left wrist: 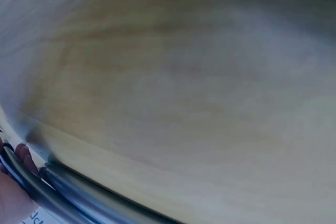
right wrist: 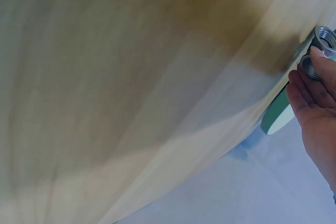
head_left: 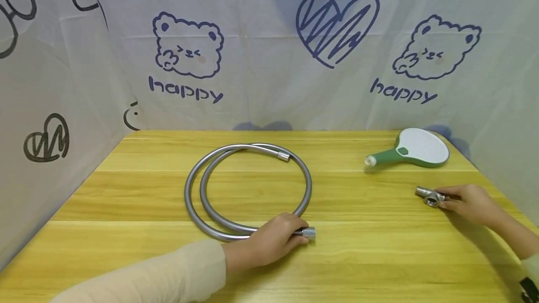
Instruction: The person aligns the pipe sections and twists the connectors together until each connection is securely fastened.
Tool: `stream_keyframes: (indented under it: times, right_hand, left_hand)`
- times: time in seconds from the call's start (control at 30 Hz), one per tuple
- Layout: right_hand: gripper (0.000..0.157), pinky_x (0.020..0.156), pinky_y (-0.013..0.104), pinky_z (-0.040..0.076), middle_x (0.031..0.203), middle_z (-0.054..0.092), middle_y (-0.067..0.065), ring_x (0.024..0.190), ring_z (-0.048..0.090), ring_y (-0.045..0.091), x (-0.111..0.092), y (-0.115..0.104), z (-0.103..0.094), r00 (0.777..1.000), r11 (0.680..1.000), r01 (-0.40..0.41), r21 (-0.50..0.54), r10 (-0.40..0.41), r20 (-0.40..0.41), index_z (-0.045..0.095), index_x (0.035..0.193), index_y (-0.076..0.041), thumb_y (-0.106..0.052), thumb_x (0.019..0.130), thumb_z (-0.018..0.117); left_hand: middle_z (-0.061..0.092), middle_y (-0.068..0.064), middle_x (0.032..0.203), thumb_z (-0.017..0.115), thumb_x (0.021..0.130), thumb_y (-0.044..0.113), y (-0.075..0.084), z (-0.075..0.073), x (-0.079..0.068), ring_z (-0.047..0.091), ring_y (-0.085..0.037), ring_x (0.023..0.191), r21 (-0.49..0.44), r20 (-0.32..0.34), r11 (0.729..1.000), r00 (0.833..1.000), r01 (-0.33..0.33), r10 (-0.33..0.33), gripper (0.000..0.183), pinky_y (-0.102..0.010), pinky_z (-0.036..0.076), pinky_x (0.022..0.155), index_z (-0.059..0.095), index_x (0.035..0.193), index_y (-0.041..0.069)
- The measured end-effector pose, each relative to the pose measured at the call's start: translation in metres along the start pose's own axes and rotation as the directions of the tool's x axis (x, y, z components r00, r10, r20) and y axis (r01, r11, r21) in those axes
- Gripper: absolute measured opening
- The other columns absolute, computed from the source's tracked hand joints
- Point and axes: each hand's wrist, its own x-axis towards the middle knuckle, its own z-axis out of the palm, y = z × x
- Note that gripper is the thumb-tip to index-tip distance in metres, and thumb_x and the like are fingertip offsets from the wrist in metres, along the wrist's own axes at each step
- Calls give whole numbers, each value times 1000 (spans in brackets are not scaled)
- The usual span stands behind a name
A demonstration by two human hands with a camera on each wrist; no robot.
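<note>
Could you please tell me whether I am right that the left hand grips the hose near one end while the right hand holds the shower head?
Not quite: the right hand holds the fitting; the shower head lies on the table, as the head view shows. The left hand does grip the hose near one end.

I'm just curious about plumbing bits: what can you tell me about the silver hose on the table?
The silver hose is grey, shiny and metallic-looking, lying in loose, overlapping loops on the wood-grain table. Each end carries a bright, cylindrical fitting: the far fitting lies at the loops' far side, and the near fitting sticks out past the person's left grip, which holds the hose close to that end.
</note>
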Motion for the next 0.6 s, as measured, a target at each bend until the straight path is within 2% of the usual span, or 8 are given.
stream_keyframes:
  times: [0.03,0.17,0.33,0.6]
  right_hand:
    - [30,55,21,38,84,70,23,64,43,-7,0,-1,0,1000,1000,9,0,-9,-10,69,98,8,-8,74,74]
    - [30,57,24,43,82,71,20,68,51,-5,3,-6,-1,1000,1000,26,-4,-26,-11,69,98,7,-10,73,75]
    - [29,62,25,48,85,71,19,76,57,-3,8,-18,-3,999,999,38,39,-38,5,69,100,6,-11,76,74]
    - [30,65,24,51,87,71,20,80,62,3,13,-42,-1,996,993,93,76,-93,-6,70,99,5,-9,73,76]
  left_hand:
    - [68,-4,100,58,91,20,0,0,0,62,-10,92,1,0,1000,1000,2,-2,24,-16,48,80,64,108,3]
    - [68,-4,100,57,92,18,1,-1,0,62,-10,92,-3,1,1000,1000,3,-3,23,-16,48,79,63,108,2]
    - [68,-5,98,57,92,18,3,-2,0,62,-10,90,-12,3,1000,1000,19,-19,23,-15,49,77,63,107,3]
    - [68,-5,98,58,91,19,3,-4,2,62,-9,90,-31,-2,999,1000,27,-27,22,-15,49,76,63,106,3]
